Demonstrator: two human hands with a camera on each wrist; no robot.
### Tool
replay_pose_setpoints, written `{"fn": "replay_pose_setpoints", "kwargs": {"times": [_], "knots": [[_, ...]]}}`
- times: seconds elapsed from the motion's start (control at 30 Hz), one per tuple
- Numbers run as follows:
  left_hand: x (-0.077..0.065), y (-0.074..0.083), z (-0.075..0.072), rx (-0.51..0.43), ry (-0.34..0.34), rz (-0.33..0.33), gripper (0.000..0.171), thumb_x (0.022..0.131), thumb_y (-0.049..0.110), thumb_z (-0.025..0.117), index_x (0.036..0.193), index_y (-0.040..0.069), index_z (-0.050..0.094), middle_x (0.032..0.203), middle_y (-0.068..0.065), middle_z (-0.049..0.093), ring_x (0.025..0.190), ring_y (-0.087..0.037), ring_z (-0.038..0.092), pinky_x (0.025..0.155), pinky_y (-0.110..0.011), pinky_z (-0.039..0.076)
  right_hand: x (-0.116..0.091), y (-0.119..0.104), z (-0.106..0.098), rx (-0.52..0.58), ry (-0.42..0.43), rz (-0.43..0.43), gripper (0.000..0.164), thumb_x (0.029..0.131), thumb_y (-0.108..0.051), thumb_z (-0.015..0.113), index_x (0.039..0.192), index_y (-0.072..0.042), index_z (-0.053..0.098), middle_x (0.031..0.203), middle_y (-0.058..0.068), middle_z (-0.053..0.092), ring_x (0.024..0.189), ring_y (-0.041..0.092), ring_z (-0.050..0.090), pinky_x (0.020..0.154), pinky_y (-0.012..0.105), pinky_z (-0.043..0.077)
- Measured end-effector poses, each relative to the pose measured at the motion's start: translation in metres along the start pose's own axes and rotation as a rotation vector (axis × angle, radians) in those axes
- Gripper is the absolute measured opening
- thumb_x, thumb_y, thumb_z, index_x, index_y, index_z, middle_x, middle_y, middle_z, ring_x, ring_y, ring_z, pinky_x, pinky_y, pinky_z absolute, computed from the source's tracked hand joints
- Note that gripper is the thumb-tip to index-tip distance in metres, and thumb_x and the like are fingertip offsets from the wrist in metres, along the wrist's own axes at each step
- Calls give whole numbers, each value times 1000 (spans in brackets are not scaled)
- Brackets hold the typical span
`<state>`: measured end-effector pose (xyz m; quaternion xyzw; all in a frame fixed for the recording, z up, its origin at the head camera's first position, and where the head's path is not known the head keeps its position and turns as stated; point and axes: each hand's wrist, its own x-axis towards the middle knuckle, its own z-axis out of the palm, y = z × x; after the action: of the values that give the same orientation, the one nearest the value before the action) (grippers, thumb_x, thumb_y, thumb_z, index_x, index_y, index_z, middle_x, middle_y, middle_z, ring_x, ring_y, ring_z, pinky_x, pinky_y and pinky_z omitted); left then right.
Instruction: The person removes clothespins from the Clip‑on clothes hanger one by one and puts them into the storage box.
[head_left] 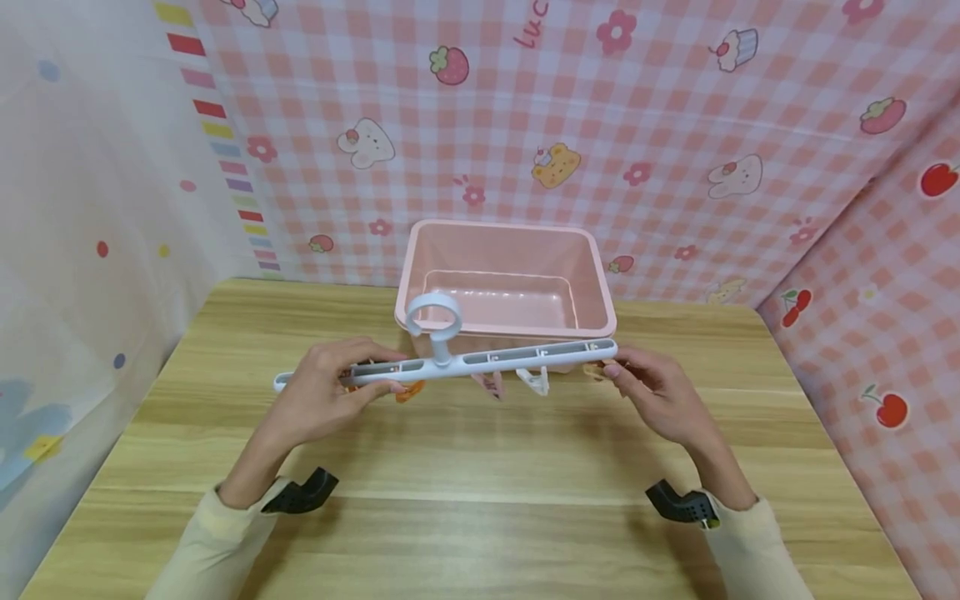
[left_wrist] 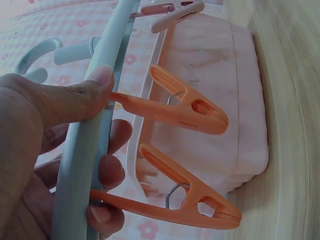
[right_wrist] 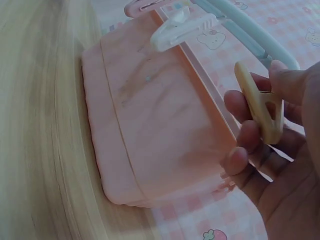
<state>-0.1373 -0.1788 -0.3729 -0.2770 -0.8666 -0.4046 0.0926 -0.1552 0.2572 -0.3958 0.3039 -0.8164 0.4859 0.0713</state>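
Observation:
A pale blue clip hanger [head_left: 510, 358] with a round hook is held up in front of the pink bin, tilted slightly up toward the right. My left hand [head_left: 322, 387] grips its bar left of the hook, thumb on the near side. Two orange clothespins [left_wrist: 175, 112] hang from the bar by that hand. Farther right hang a pink clothespin [head_left: 490, 384] and a white clothespin [head_left: 534, 381]. At the bar's right end, my right hand [head_left: 660, 392] pinches a yellow clothespin [right_wrist: 257, 105] between thumb and fingers. Its attachment to the bar is partly hidden by the thumb.
Behind the hanger, a pink plastic bin [head_left: 506, 237] stands on the wooden table [head_left: 480, 533] near the back wall. Patterned cloth [head_left: 495, 125] covers the back and the sides. Black wrist mounts [head_left: 303, 492] sit on both sleeves.

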Motion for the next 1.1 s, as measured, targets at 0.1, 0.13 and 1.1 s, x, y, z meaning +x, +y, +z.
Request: {"fn": "replay_pose_setpoints", "kwargs": {"times": [0.1, 0.13, 1.1], "knots": [[0, -1, 0, -25, -2, -7, 29, 83, 16, 86, 110, 22, 78, 93, 11, 75, 71, -8, 59, 57, -24, 46, 0, 0, -1, -33, 28, -42, 23, 100, 7, 56, 111, -4, 73, 89, -1, 64, 71, 6, 52, 62, 23, 46], [0, -1, 0, -35, -4, -10, 28, 83, 15, 87, 109, 22, 78, 93, 11, 75, 71, -8, 59, 57, -23, 45, 0, 1, -1, -40, 35, -50, 23, 100, 8, 57, 110, -4, 73, 89, 0, 65, 73, 6, 53, 64, 22, 47], [-1, -5, 2, -66, 9, 1, 30, 80, 14, 88, 108, 22, 79, 92, 10, 76, 69, -8, 58, 54, -22, 42, -4, 1, 7, 137, 85, 70, 20, 104, 4, 51, 106, 3, 71, 91, -7, 72, 74, 9, 62, 63, 24, 52]]}}
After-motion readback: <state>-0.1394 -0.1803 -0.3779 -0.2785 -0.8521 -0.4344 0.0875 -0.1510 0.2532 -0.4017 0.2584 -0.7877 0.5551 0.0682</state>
